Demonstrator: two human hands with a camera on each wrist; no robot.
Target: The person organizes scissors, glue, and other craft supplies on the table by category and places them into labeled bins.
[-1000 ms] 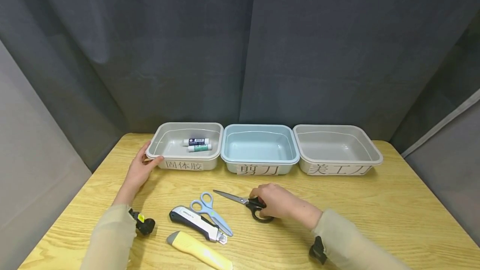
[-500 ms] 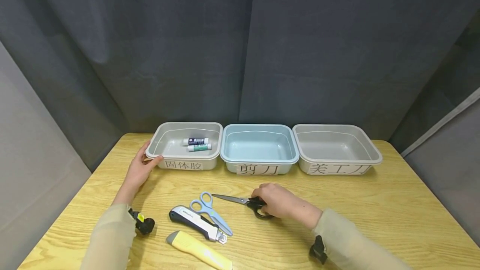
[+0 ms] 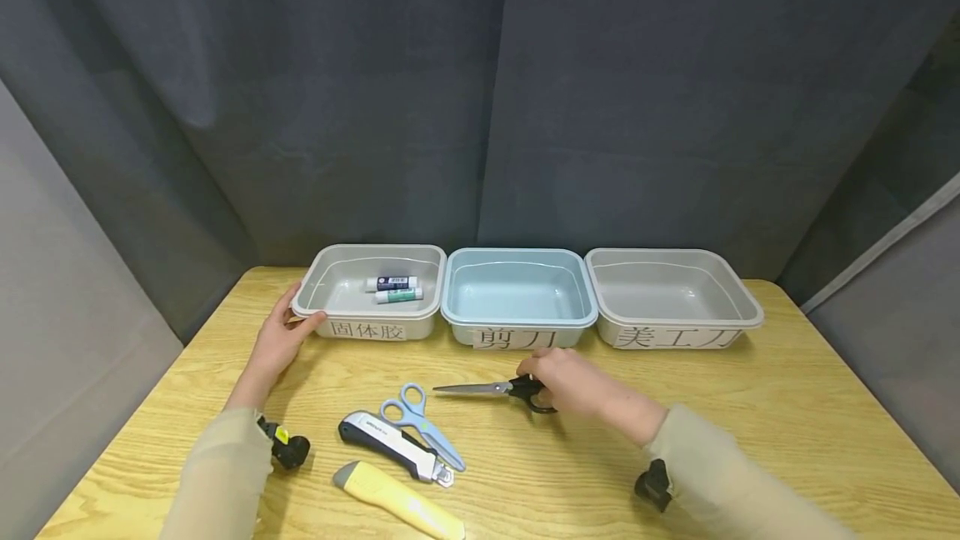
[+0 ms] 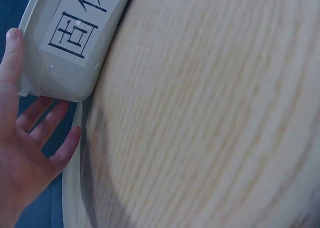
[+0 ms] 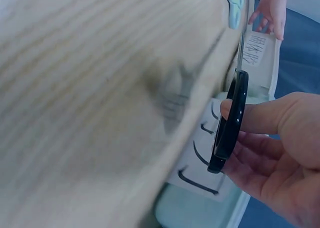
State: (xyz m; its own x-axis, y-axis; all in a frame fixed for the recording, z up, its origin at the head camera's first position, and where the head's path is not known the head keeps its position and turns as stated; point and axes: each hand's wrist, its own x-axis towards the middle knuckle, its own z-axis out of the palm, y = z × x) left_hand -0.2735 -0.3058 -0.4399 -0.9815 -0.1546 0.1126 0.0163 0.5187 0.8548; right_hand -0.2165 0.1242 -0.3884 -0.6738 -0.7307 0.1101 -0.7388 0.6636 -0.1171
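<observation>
My right hand [image 3: 576, 383] pinches the black-handled scissors [image 3: 525, 390] by the finger loops, blades pointing left. In the right wrist view, the black handle [image 5: 234, 120] lies between thumb and fingers, held above the table with its shadow below. My left hand [image 3: 276, 342] rests at the left front corner of the left grey bin [image 3: 367, 314]. In the left wrist view, the thumb [image 4: 12, 53] lies along the rim and the loosely extended fingers are by the bin's side. Blue scissors [image 3: 431, 434] lie on the table, beside a silver-and-black utility knife [image 3: 386, 442].
A yellow utility knife [image 3: 397, 500] lies nearest the front. Two glue sticks [image 3: 400, 296] are in the left bin. A light blue bin [image 3: 520, 324] and another grey bin [image 3: 678, 323] stand to its right, all labelled. A dark curtain [image 3: 480, 107] hangs behind the wooden table [image 3: 810, 432].
My right hand has lifted the black-handled scissors off the table and carried them slightly away from me and to the right. The left hand has stayed in place.
</observation>
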